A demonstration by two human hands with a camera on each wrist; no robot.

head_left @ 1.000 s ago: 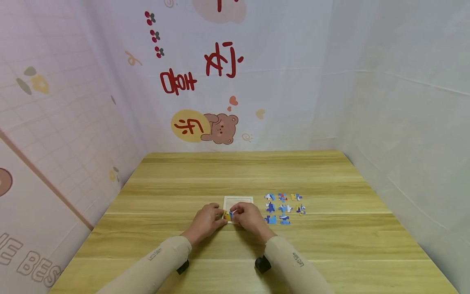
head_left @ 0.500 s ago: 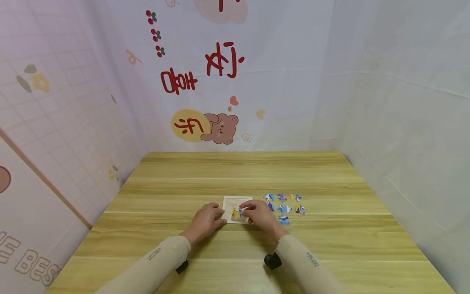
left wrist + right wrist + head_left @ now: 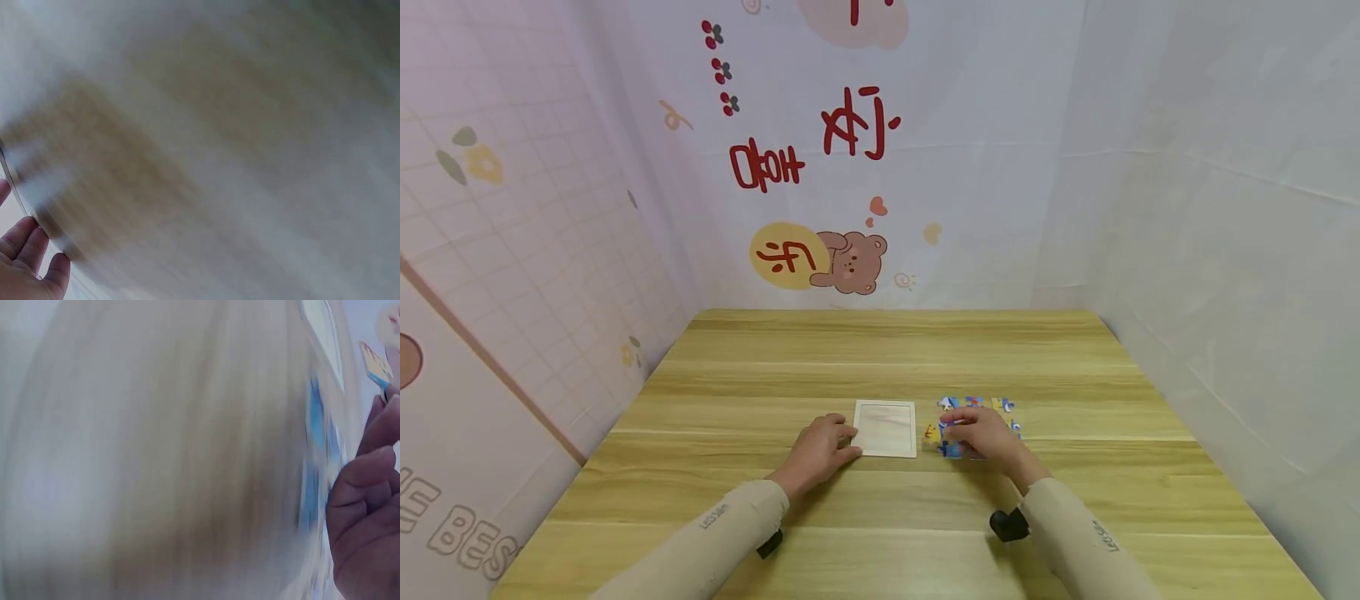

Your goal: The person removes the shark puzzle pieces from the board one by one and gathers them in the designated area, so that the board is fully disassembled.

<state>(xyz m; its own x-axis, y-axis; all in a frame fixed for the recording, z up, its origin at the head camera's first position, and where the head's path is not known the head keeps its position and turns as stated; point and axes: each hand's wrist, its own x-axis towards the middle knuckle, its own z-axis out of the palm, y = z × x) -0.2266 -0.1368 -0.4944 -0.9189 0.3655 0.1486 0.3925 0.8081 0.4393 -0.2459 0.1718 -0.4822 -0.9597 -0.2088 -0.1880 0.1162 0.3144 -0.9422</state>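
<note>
A pale wooden puzzle tray [image 3: 886, 403] with a raised rim lies bare on the table. My left hand [image 3: 822, 446] rests at the tray's left side, its fingertips [image 3: 39, 236] touching the edge. To the right of the tray, my right hand [image 3: 988, 437] pinches a yellow and blue jigsaw piece [image 3: 930, 434] between thumb and fingers. The piece [image 3: 376, 365] sticks out past the fingertips in the right wrist view. Beneath that hand lie several loose blue jigsaw pieces [image 3: 952, 451], partly hidden by it.
More jigsaw pieces [image 3: 1002, 404] lie in loose rows at the right of the tray. The wood-grain table [image 3: 775, 358] ends at a printed cloth wall [image 3: 970, 217] at the back, with further cloth on both sides.
My right hand has lifted the yellow and blue jigsaw piece from the tray's lower left corner and carried it right, over the loose pieces. My left hand has stayed at the tray.
</note>
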